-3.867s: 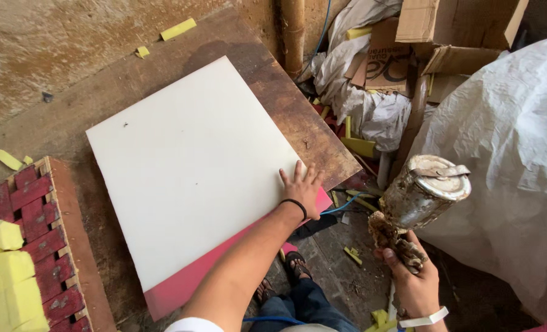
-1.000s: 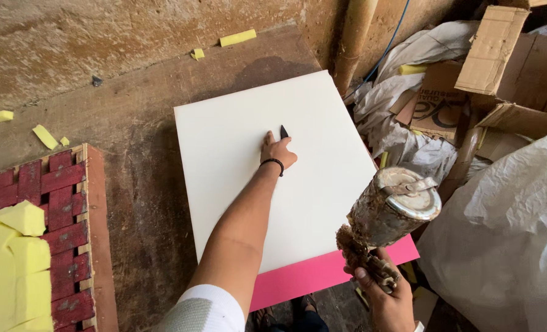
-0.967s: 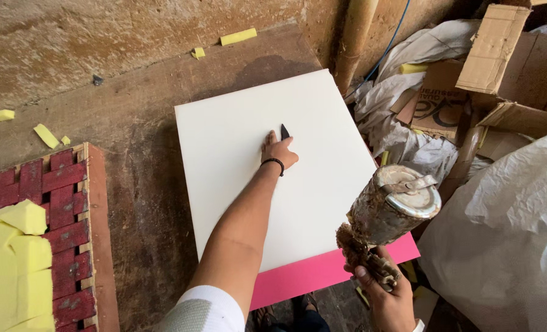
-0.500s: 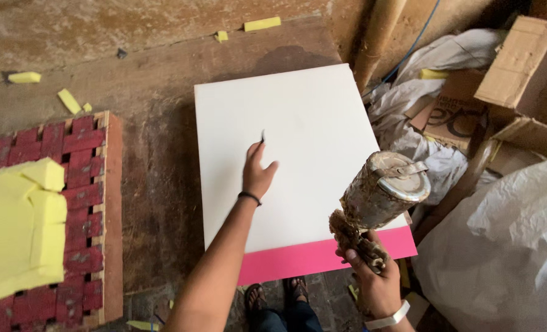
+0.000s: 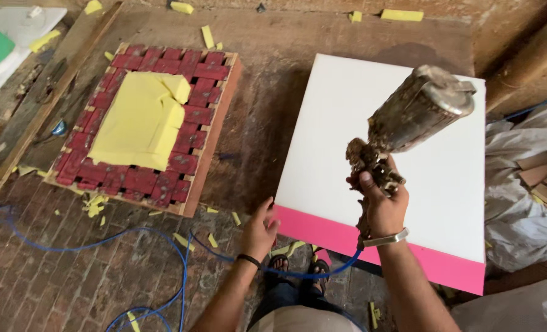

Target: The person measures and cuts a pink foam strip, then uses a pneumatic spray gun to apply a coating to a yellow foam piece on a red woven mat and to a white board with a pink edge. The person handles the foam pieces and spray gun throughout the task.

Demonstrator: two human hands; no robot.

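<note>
My right hand (image 5: pixel 381 203) grips the crusted handle of a spray gun (image 5: pixel 408 120), whose metal cup is tilted up over a white foam slab (image 5: pixel 353 123) with a pink underlayer (image 5: pixel 341 232). A blue hose (image 5: pixel 162 246) runs from the gun across the floor. My left hand (image 5: pixel 260 229) hangs free with fingers apart, just off the slab's near left corner and holding nothing.
A frame of woven red webbing (image 5: pixel 162 166) with a yellow foam sheet (image 5: pixel 141 120) on it lies to the left. Yellow foam scraps (image 5: pixel 207 35) litter the floor. White sacks and cardboard (image 5: pixel 531 184) crowd the right edge. A plank (image 5: pixel 46 104) lies at far left.
My left hand has come off the top of the white slab and dropped to its near left corner. The view has swung left, bringing the webbed frame into full sight.
</note>
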